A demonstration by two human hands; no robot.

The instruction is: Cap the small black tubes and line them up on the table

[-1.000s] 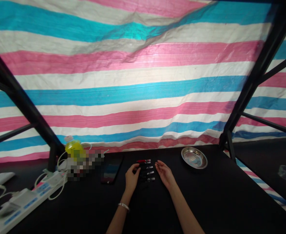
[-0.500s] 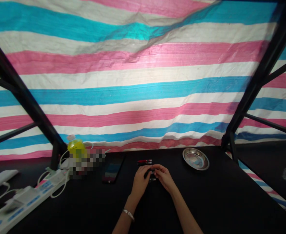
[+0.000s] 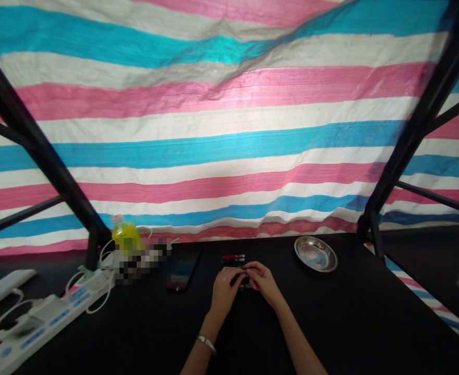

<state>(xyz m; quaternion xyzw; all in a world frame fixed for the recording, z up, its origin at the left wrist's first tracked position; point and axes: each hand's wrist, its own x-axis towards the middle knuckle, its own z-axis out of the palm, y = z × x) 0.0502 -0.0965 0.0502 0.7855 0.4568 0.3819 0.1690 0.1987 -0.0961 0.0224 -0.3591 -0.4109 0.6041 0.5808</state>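
Observation:
In the head view my left hand and my right hand meet over the black table, fingertips pinched together. Between them is something small and dark, mostly covered by the fingers, whose kind I cannot make out. Just beyond the fingers lies a slim red stick-like piece with a silvery end, a darker one close beside it. Partly hidden under my fingers is a small dark piece with shiny bits. A silver bracelet circles my left wrist.
A shallow metal dish stands on the right. Left of my hands lies a dark phone. Farther left are a white power strip with cables and a yellow bottle. Black frame bars and a striped sheet rise behind.
Both hands stay in nearly the same place, with the fingers shifting slightly around the small thing between them. The whole view has moved a little.

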